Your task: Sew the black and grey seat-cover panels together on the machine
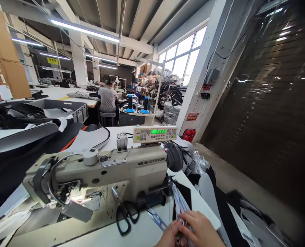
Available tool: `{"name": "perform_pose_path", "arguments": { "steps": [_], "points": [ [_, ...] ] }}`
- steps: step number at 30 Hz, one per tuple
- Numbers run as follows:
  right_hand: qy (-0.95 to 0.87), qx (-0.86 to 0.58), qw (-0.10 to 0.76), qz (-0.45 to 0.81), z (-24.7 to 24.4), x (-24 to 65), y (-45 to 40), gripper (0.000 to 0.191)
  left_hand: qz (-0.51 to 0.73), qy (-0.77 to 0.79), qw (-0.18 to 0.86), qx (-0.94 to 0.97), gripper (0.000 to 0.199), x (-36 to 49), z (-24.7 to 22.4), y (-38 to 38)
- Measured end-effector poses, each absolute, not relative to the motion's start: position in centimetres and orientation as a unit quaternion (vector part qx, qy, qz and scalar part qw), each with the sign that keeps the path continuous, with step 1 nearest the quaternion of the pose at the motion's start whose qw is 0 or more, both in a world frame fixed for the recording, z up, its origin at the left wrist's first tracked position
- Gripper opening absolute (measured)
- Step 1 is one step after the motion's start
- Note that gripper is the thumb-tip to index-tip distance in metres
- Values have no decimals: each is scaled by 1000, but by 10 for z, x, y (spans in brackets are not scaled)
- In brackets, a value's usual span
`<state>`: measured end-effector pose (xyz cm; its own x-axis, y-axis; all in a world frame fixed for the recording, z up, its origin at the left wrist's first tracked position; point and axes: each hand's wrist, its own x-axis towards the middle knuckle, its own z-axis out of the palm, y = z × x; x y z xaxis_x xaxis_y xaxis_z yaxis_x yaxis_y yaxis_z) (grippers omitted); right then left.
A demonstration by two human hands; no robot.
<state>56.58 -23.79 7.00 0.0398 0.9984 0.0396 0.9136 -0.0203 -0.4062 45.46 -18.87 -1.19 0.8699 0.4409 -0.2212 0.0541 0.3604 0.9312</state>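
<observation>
in both hands (200, 226), small piece (182, 222), perhaps metal

- Fluorescent tubes (85, 31) are glowing above me, under pale ceiling beams (139, 45).
- Daylight is pouring through the gridded window (184, 61).
- Grey floor (227, 180) is running along a dark, glossy partition (265, 123).

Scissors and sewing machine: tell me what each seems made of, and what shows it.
Scissors: blades probably steel, from their silvery sheen; black handles look like smooth plastic, though coated metal is possible.
Sewing machine: likely painted metal, judging by its smooth, satiny cream body.
</observation>
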Motion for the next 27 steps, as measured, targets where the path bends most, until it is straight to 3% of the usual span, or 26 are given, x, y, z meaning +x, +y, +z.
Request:
{"name": "perform_pose_path", "arguments": {
  "steps": [3,7,11,14,17,20,23,27],
  "points": [
    [-612,-731,192,234,55,567,-242,35,78,183,934,298,49,449,-10,-188],
    [-578,-712,273,292,50,564,-248,38,119,196,941,247,46,445,-3,-194],
    [-570,-694,370,238,53,580,-239,32,201,191,847,454,36,441,-4,-212],
    [-531,-700,436,194,50,604,-209,35,179,80,649,735,29,431,-7,-228],
    [-530,-712,426,176,43,623,-164,34,114,-7,457,882,34,422,-8,-236],
    [-538,-733,385,159,37,628,-122,31,106,-16,378,919,34,420,-7,-234],
    [-556,-751,324,147,34,623,-100,25,106,-20,369,923,34,421,-7,-231],
    [-566,-774,251,131,36,617,-98,25,75,-8,434,898,37,424,-9,-231]
  ]
}}
